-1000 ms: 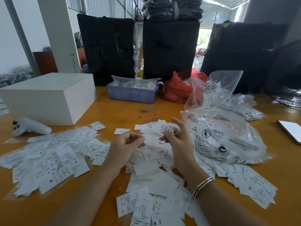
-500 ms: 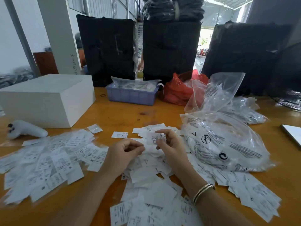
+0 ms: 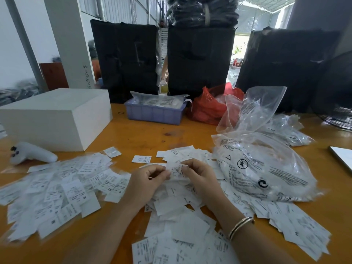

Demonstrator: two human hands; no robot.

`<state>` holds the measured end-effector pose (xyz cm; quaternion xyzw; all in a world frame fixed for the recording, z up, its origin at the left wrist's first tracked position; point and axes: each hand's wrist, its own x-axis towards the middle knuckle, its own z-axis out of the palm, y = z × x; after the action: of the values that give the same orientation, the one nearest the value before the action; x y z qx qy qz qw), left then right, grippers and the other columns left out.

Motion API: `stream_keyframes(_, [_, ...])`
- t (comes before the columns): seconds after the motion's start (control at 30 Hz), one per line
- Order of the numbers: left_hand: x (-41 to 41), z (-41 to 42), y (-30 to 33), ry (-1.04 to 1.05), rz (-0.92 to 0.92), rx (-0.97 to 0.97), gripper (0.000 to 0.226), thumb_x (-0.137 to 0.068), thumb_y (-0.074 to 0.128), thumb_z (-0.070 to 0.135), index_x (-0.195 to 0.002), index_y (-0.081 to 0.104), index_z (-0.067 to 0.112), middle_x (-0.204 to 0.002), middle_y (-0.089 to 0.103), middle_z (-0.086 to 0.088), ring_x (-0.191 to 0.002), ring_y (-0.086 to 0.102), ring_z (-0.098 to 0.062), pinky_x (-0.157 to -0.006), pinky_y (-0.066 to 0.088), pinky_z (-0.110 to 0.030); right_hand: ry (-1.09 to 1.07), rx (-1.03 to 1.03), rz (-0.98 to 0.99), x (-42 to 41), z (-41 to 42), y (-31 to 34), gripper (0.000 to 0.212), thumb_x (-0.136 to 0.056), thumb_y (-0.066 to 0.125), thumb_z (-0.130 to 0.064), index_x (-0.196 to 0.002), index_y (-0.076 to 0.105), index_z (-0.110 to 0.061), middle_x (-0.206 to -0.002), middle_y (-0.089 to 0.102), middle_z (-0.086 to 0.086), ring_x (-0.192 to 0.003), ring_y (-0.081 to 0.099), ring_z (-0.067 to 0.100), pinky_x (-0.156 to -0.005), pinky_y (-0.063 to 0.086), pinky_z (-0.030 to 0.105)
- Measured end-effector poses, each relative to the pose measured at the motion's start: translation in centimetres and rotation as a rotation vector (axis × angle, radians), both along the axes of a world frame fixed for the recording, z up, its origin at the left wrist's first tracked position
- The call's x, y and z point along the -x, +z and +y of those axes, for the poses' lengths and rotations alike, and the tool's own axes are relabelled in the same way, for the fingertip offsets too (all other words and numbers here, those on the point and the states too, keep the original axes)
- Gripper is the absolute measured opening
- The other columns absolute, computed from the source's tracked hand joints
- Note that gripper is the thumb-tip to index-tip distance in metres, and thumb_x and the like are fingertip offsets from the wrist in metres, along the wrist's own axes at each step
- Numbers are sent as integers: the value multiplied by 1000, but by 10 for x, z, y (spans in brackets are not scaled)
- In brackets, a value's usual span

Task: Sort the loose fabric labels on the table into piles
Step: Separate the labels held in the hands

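We pinch one label (image 3: pixel 176 169) between both hands, left (image 3: pixel 147 184) and right (image 3: pixel 201 180), above the middle heap (image 3: pixel 177 210). Read its size mark first. Likely target: left pile (image 3: pixel 62 189). Keep neighbours from lifting along.

Single head-worn wide-angle view, forward and down, close over table (image 3: pixel 133 138).

Both forearms are bare, with no sleeves in view. The left hand (image 3: pixel 145 184) wears nothing on its wrist or fingers. On the wrist behind the right hand (image 3: pixel 202 180) sits a thin gold-coloured bangle (image 3: pixel 240 226) with a dark band running along it.
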<state>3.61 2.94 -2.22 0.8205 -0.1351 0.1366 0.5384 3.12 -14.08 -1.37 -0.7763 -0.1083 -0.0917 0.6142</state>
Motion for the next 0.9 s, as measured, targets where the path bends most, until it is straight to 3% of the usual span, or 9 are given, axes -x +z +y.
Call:
stream_keyframes(0.1, [0,-1,0,-3,8,13,15,-87,64,27,-76,69,36,-78,70,21,-77,64,2,-64,45,-5,-42,23,11,-1,1,1,15,-91,59,-13,-83,64,-24,-82,66,1,-81,62,26,-77,52,45])
stream_keyframes(0.23, [1,-1,0,-6,10,30,17,-88,64,25,-75,69,36,-78,71,17,-77,64,2,-64,45,-5,-31,50,19,-2,1,2,15,-90,58,-11,-87,67,-23,-88,69,4,-85,62,29,-78,54,45])
stream_keyframes(0.37, [0,1,0,4,18,22,11,-87,64,27,-84,71,34,-80,69,17,-80,60,7,-63,44,-6,-30,70,17,-2,2,1,34,-88,48,2,-81,66,-25,-76,64,-3,-67,52,22,-61,43,36])
stream_keyframes(0.5, [-1,2,-2,-34,-2,-75,11,-87,64,27,-93,73,28,-85,69,17,-84,60,6,-66,47,-9,-21,194,-45,-2,4,0,37,-82,46,6,-75,63,-26,-74,63,-10,-65,51,3,-59,39,19])
stream_keyframes(0.6, [0,1,-2,-38,-31,-150,14,-85,65,30,-98,71,30,-87,68,19,-83,60,7,-65,49,-10,-5,232,-89,-1,7,-1,39,-84,50,3,-89,64,-33,-72,59,-15,-62,49,-2,-57,39,14])
stream_keyframes(0.7, [1,1,-1,-25,-16,-73,14,-85,65,29,-97,66,38,-78,69,18,-77,63,5,-58,51,-14,-6,97,-76,-2,5,-3,33,-88,61,-7,-104,56,-35,-69,60,-10,-60,51,-3,-58,41,14])
stream_keyframes(0.83, [3,1,1,-6,16,4,13,-87,65,28,-92,64,40,-81,67,28,-76,63,6,-53,52,-17,-37,59,-19,-4,2,-1,19,-85,68,-14,-85,65,-33,-80,70,-8,-76,64,6,-69,51,20])
stream_keyframes(0.9, [4,0,1,-16,29,6,13,-86,66,30,-93,63,40,-80,68,28,-78,63,6,-53,50,-13,-30,129,-35,-4,5,-1,21,-85,68,-15,-83,64,-35,-81,69,-13,-76,62,-2,-70,48,14])
